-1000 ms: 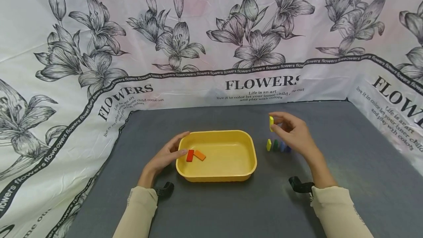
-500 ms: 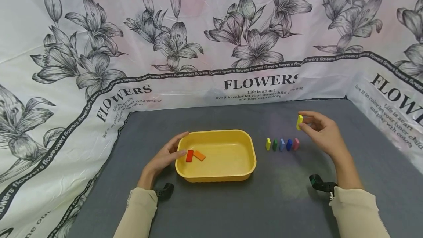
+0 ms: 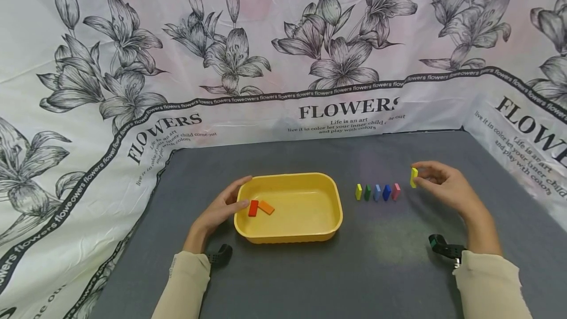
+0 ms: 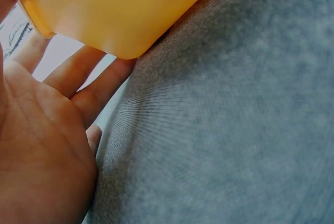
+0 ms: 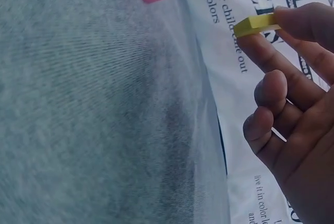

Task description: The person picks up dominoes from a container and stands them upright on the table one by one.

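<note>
In the head view my right hand [image 3: 447, 186] pinches a yellow domino block [image 3: 414, 177] upright between thumb and fingers, at the right end of a row of standing blocks. Its lower fingers are curled in the right wrist view, with the yellow block [image 5: 255, 24] at the fingertips. A pink block [image 3: 396, 191] stands nearest to it, apart from it. My left hand [image 3: 220, 210] holds the left end of a yellow plastic box [image 3: 288, 239], its thumb at the rim and its fingers behind the wall. Inside lie a red block [image 3: 253, 208] and an orange block [image 3: 266, 207].
Left of the pink block stand a dark blue block [image 3: 387, 192], a light blue block [image 3: 377, 192], a green block [image 3: 367, 192] and another yellow block [image 3: 359, 192]. A flower-printed cloth [image 3: 248, 124] rises behind the grey tabletop [image 3: 310, 279].
My right hand has carried the yellow block rightward past the row, then lowered it to the right of the pink block. My left hand has stayed at the box.
</note>
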A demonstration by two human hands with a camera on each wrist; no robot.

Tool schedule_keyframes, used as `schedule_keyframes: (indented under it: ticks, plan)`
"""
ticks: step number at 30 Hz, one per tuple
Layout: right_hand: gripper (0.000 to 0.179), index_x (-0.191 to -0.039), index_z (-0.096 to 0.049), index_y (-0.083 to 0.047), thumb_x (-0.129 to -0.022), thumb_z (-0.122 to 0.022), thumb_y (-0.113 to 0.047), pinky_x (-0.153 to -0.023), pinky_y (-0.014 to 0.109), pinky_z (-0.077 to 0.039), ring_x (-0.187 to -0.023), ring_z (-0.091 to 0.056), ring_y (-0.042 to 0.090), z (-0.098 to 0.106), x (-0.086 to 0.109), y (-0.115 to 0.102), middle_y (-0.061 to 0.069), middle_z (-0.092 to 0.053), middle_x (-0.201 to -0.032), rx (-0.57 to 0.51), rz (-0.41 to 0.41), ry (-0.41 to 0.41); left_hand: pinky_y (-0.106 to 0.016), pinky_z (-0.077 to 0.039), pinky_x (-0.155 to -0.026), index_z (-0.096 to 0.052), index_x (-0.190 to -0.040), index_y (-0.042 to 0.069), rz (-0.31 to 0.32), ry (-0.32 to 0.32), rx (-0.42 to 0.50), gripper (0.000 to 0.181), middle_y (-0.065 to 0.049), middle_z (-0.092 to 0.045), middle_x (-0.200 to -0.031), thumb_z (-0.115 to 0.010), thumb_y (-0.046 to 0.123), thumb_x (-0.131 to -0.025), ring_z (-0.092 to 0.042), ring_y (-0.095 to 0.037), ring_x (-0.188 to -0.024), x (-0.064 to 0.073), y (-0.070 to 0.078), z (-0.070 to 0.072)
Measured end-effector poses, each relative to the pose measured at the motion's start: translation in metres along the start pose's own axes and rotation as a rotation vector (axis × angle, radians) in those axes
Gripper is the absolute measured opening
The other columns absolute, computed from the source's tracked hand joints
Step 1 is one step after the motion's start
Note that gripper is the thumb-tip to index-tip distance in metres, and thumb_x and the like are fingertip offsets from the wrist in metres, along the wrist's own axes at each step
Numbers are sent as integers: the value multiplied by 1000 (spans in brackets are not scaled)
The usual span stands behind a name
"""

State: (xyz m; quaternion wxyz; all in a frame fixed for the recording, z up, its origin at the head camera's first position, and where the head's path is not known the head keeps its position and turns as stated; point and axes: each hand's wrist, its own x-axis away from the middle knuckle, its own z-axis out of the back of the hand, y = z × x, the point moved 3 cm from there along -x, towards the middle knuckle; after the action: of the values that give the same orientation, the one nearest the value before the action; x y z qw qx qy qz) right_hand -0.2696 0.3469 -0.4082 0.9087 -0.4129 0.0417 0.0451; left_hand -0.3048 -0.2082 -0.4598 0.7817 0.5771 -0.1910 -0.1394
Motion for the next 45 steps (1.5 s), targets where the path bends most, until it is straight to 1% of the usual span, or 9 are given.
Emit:
schedule_keyframes:
  ticks: [5, 8, 13, 19, 24, 29, 34, 39, 45]
  plan:
    - [38, -130, -61, -3, -98, -68, -22, -66, 22, -52, -81, -65, 1, -5, -1, 5, 8, -74, -103, 24, 16, -23, -54, -40, -118, -37, -156, 38, -3, -2, 1, 67, -2, -38, -163, -67, 31, -97, -45, -32, -143, 1, 1, 0]
    - [37, -129, -62, -1, -97, -69, -19, -65, 21, -52, -81, -63, -3, -8, -2, 9, 13, -74, -104, 25, 21, -39, -53, -41, -117, -37, -156, 38, -1, 0, 2, 67, -2, -38, -163, -67, 31, -97, -45, -32, -143, 1, 1, -1]
    - [38, -129, -61, 0, -97, -70, -18, -66, 23, -53, -83, -61, -6, -11, -2, 16, 15, -72, -108, 32, -2, -96, -51, -42, -117, -36, -156, 38, 2, 4, -2, 67, -1, -37, -163, -67, 32, -97, -45, -32, -142, 1, 1, -1]
    - [37, -130, -60, 2, -98, -68, -15, -66, 28, -57, -84, -63, -4, -11, -2, 19, 22, -68, -115, 27, -8, -158, -51, -42, -117, -35, -156, 39, 2, 14, -7, 67, -1, -39, -162, -67, 31, -97, -47, -32, -140, 2, 2, -1]
    - [35, -128, -61, 2, -97, -68, -12, -66, 27, -57, -84, -64, -1, -11, -1, 20, 23, -69, -115, 24, 1, -171, -50, -44, -116, -36, -156, 40, 7, 15, -17, 66, -2, -40, -161, -66, 30, -98, -48, -32, -138, 1, 1, 0]
    - [35, -128, -60, 3, -97, -68, -11, -68, 26, -56, -85, -65, 5, -13, -1, 22, 24, -67, -117, 27, -13, -202, -50, -44, -116, -36, -155, 41, 4, 15, -21, 66, -1, -40, -161, -66, 30, -98, -48, -32, -138, 0, -1, 0]
    - [37, -129, -60, 3, -97, -68, -13, -68, 25, -55, -85, -63, 4, -13, 0, 23, 25, -67, -120, 40, -27, -213, -50, -43, -116, -36, -155, 42, 2, 13, -17, 66, 1, -39, -161, -66, 31, -97, -48, -31, -139, 1, -1, 0]
    - [37, -128, -59, 4, -96, -69, -11, -68, 24, -55, -82, -63, 3, -13, 0, 22, 25, -67, -118, 22, -19, -220, -49, -43, -116, -35, -156, 41, -3, 9, -12, 67, 2, -38, -162, -66, 31, -97, -48, -31, -139, 1, -1, -1]
    - [38, -129, -59, 4, -96, -69, -11, -69, 24, -55, -82, -65, 2, -13, 0, 21, 26, -67, -118, 14, -21, -231, -51, -44, -116, -36, -156, 40, -2, 8, -14, 67, -1, -40, -161, -66, 30, -97, -48, -32, -139, 1, 1, 0]
